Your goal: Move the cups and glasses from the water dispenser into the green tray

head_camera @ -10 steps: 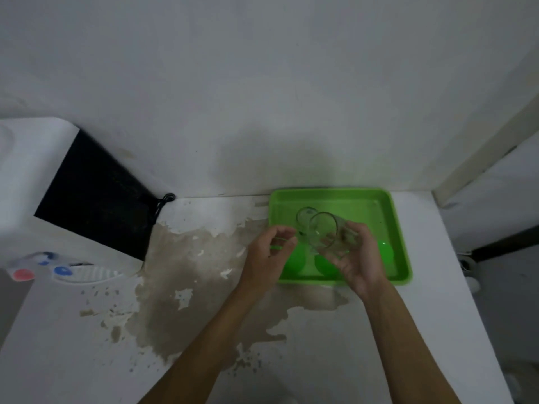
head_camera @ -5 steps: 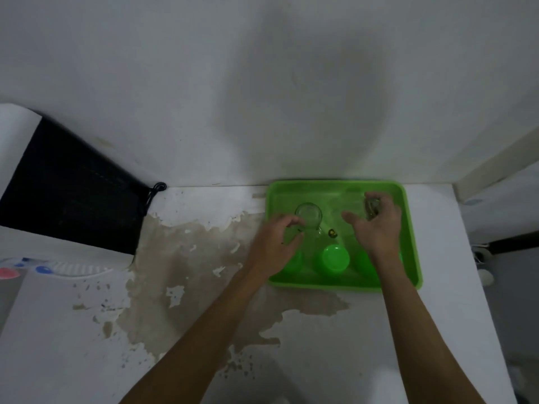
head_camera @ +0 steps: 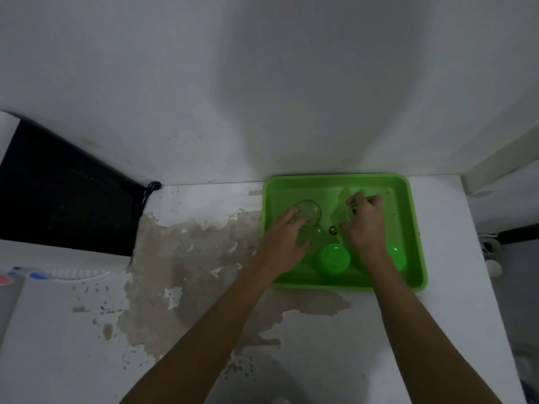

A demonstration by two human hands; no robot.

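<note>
While hands work tray [head_camera: 414, 228] — green cup [head_camera: 332, 259] between wrists.

Single view: head-worn wide-angle camera, looking forward and steeply down from above the white counter [head_camera: 335, 345]. Faces the wall [head_camera: 262, 83], which fills the upper half of the frame. Green tray [head_camera: 414, 228] sits right of centre at middle range; both forearms enter from the bottom edge. Frame edges bend with lens distortion. No second view to share the scene.
</note>
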